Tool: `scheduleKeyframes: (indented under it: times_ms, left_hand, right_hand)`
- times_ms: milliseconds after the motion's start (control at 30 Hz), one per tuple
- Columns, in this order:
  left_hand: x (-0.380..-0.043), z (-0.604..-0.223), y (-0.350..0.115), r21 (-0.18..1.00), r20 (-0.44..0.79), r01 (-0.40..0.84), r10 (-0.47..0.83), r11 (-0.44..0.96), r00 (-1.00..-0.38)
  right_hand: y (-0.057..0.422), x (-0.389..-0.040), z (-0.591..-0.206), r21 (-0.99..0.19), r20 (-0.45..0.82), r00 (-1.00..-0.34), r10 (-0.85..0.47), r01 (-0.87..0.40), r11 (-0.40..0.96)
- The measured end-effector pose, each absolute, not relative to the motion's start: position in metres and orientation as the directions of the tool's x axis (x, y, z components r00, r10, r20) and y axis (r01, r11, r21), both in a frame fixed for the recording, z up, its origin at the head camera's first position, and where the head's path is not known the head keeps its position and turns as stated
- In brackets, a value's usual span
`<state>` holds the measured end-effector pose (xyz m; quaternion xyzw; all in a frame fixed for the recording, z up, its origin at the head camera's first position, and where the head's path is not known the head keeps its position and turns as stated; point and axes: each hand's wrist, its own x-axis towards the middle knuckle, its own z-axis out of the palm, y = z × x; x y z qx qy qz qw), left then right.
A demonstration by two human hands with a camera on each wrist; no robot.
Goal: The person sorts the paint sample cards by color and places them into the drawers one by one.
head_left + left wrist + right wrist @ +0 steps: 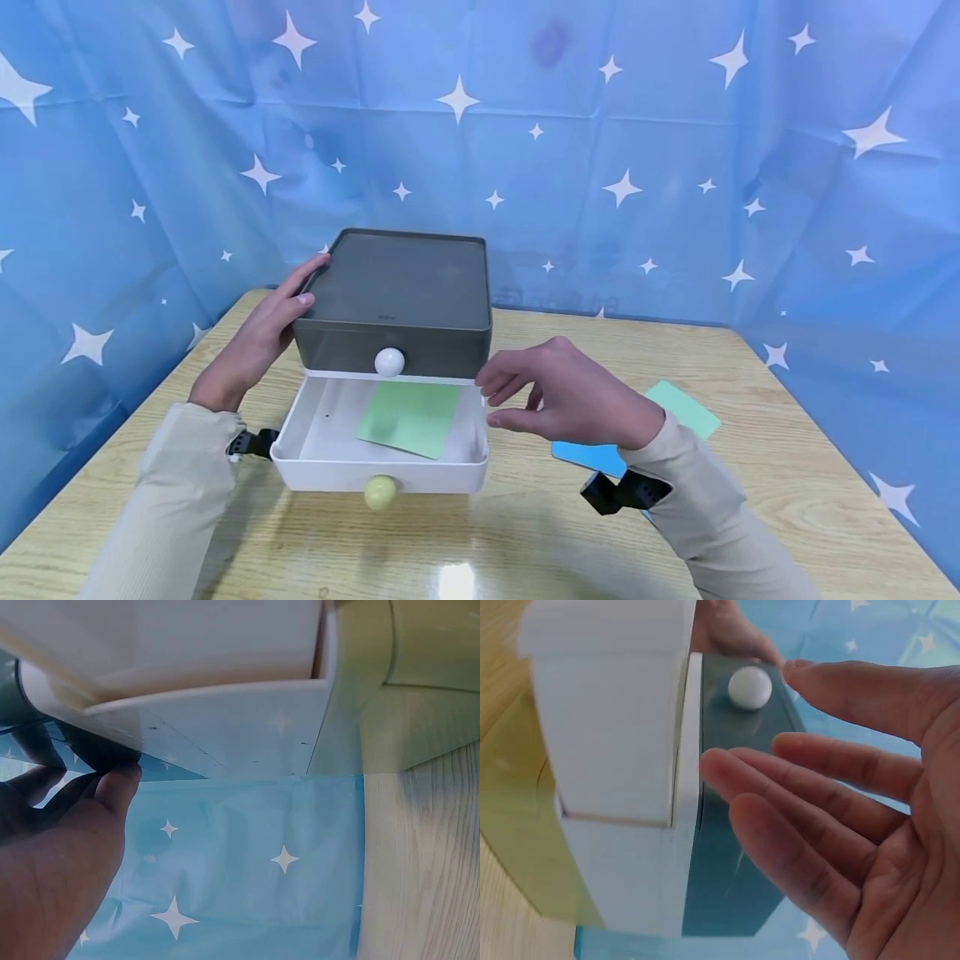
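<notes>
A small drawer unit stands on the table, with a dark grey upper tier (405, 283) bearing a white round knob (389, 362). Below it a white drawer (300, 417) is pulled out, with a pale yellow-green knob (380, 492) on its front. Inside lies a light green card (408, 425), its rear part hidden under the upper tier. My left hand (258, 342) rests along the upper tier's left side, thumb by the near corner. My right hand (558, 392) hovers at the unit's right side, fingers loosely bent, holding nothing; its fingertips overlap the unit in the right wrist view.
A yellow-green lower tier (525, 802) shows in the wrist views. To the right on the wooden table (787, 467) lie a mint green card (684, 408) and a blue card (588, 456), partly behind my right forearm. A blue star-patterned curtain (525, 167) surrounds the table.
</notes>
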<state>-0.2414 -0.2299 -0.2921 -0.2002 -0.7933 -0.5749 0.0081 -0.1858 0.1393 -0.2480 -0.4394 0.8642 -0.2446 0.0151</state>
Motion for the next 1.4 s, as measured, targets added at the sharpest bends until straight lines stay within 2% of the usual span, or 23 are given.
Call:
scheduleKeyframes:
  times_ms: [433,800,1100,1400]
  left_hand:
    - [-0.241,-0.292,-0.23,0.908,0.248,0.333,0.313,0.253,-0.917]
    - [-0.241,-0.293,-0.231,0.906,0.251,0.337,0.317,0.255,-0.914]
    - [-0.242,-0.294,-0.231,0.907,0.248,0.334,0.314,0.257,-0.916]
    - [-0.242,-0.294,-0.23,0.906,0.256,0.341,0.315,0.25,-0.914]
  right_hand:
    - [0.178,-0.195,-0.25,-0.398,0.191,-0.72,-0.667,-0.678,0.618]
    - [0.223,-0.214,-0.272,-0.351,0.231,-0.785,-0.574,-0.618,0.703]
    - [0.262,-0.232,-0.294,-0.351,0.157,-0.884,-0.439,-0.466,0.812]
    - [0.308,-0.25,-0.326,-0.334,0.058,-0.941,-0.334,-0.334,0.882]
